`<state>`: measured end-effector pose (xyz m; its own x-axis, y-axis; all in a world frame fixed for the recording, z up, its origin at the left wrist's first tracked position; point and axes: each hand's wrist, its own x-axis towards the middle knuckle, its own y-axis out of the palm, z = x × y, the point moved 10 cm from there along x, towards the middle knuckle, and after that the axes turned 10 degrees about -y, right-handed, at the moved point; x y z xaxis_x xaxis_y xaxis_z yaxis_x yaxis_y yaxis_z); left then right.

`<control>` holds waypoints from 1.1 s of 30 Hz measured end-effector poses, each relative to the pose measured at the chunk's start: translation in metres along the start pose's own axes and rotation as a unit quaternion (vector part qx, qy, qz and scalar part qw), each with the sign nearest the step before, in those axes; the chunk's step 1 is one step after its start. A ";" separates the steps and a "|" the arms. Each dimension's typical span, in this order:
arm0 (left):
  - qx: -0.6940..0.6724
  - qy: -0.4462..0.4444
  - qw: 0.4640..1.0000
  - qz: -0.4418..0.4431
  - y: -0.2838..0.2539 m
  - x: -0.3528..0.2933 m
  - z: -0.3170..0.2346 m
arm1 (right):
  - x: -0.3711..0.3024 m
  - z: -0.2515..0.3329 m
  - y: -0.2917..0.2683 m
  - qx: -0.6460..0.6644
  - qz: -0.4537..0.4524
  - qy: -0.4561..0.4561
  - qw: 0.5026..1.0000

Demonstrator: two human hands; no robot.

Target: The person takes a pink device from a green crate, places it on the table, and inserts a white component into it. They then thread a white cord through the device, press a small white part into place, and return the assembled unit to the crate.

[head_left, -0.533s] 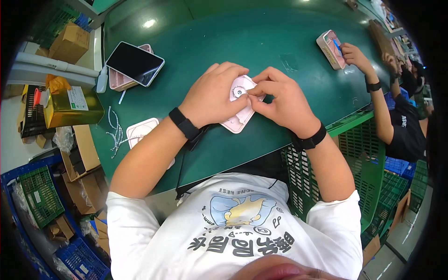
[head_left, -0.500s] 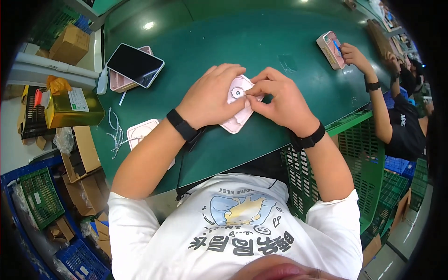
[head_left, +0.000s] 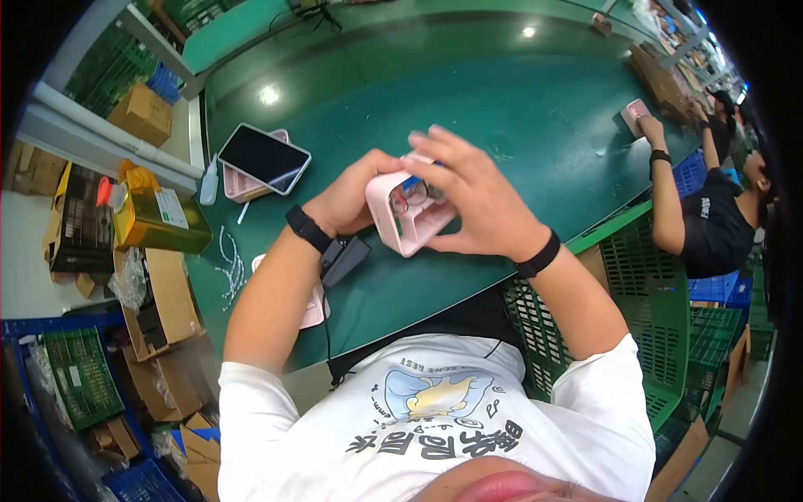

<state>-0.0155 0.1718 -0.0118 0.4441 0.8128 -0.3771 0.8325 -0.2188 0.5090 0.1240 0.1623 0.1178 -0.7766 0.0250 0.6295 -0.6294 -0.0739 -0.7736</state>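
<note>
Between my hands, above the green table, is a pink box-shaped plastic housing (head_left: 386,219). It is tilted, its open side showing red wires and a blue part inside. My left hand (head_left: 350,194) is closed on its far left side, the fingertips hidden behind it. My right hand (head_left: 492,205) is curved around the right side, thumb at the lower edge; its upper fingers are smeared by motion. Next to my left wrist lies a dark grey block-shaped object (head_left: 345,262). A pink plastic piece (head_left: 314,311) lies partly under my left forearm.
A phone (head_left: 264,157) rests on another pink housing (head_left: 242,187), beside a small white bottle (head_left: 209,180). White wires (head_left: 230,272) lie at left near a yellow metal can (head_left: 159,219). A green crate (head_left: 640,309) stands at right. A co-worker's hand (head_left: 651,128) holds a pink part (head_left: 634,117).
Earlier my right fingers pinched at a round white part on a flat pink face; now both hands hold a housing with its open side showing. The co-worker's pink part has moved farther right.
</note>
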 end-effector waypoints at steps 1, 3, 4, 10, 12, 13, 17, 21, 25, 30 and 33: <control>0.001 -0.005 1.000 0.008 0.006 -0.001 0.001 | 0.006 0.001 -0.003 -0.011 -0.003 -0.002 1.000; 0.025 -0.006 0.997 -0.070 -0.002 -0.017 -0.018 | 0.007 -0.022 -0.004 -0.002 0.040 0.094 0.995; 0.037 -0.006 0.987 -0.157 -0.009 -0.034 -0.034 | 0.003 -0.036 -0.009 0.001 0.059 0.141 0.988; 0.530 0.161 0.779 -0.294 0.074 -0.179 -0.088 | -0.148 -0.228 -0.064 -0.192 0.202 0.498 0.821; 0.644 0.153 0.688 -0.297 0.078 -0.207 -0.057 | -0.202 -0.264 -0.087 -0.219 0.194 0.539 0.790; 0.648 0.159 0.682 -0.298 0.077 -0.219 -0.042 | -0.226 -0.280 -0.097 -0.233 0.185 0.556 0.776; 0.736 0.020 0.573 -0.361 0.029 -0.238 0.013 | -0.216 -0.264 -0.123 -0.277 0.094 0.601 0.743; 0.686 0.058 0.638 -0.344 0.024 -0.217 0.013 | -0.143 -0.210 -0.108 -0.337 -0.036 0.387 0.857; 0.618 0.120 0.720 -0.293 0.048 -0.155 -0.011 | -0.055 -0.127 -0.021 -0.004 -0.068 0.305 0.950; 0.612 0.237 0.678 -0.330 0.059 -0.075 -0.024 | -0.056 -0.070 0.058 0.262 -0.023 0.453 0.852; 0.568 0.252 0.719 -0.312 0.041 -0.057 -0.018 | -0.061 -0.070 0.061 0.229 -0.015 0.359 0.905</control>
<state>-0.0131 0.1261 0.0448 -0.0714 0.9737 0.2162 0.6776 0.2064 -0.7058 0.1316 0.2258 0.0271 -0.6801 0.6630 0.3129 -0.7012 -0.4638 -0.5415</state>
